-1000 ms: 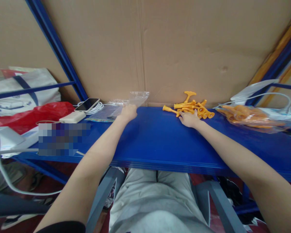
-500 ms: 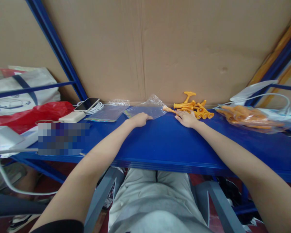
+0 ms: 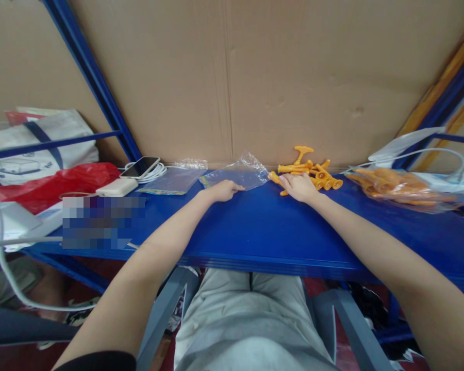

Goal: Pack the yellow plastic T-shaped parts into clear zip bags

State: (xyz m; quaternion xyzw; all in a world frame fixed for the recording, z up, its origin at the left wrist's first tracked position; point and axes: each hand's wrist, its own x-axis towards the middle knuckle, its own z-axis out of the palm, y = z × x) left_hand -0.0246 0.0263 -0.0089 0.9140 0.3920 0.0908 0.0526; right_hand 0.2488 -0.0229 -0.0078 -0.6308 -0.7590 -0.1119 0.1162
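Right, main risk I'm seeing is the clear bag: it's looking thin and slick, so it could be skidding or creasing shut if the left hand is pressing too lightly on its near edge. Index finger is extending along that edge, other fingers are folding in together; can't tell if the thumb is pinching film. Right hand is sitting just right of the bag, fingers lying over an orange piece; can't tell if they're clamping it or only resting. Piece is pointing its flared end at the bag's right corner, touching or just beside it. A careless push there could be snagging or tearing the film, since that rim is wider than the stem. Also, the pile, further right of the bag, is looking tangled, so a neighbour could be dragging along or rolling. Looks: piece is showing bright orange, probably plastic, stem mostly hiding under the hand. Bag is lying see-through and crinkled, catching glare, far corner sticking up.
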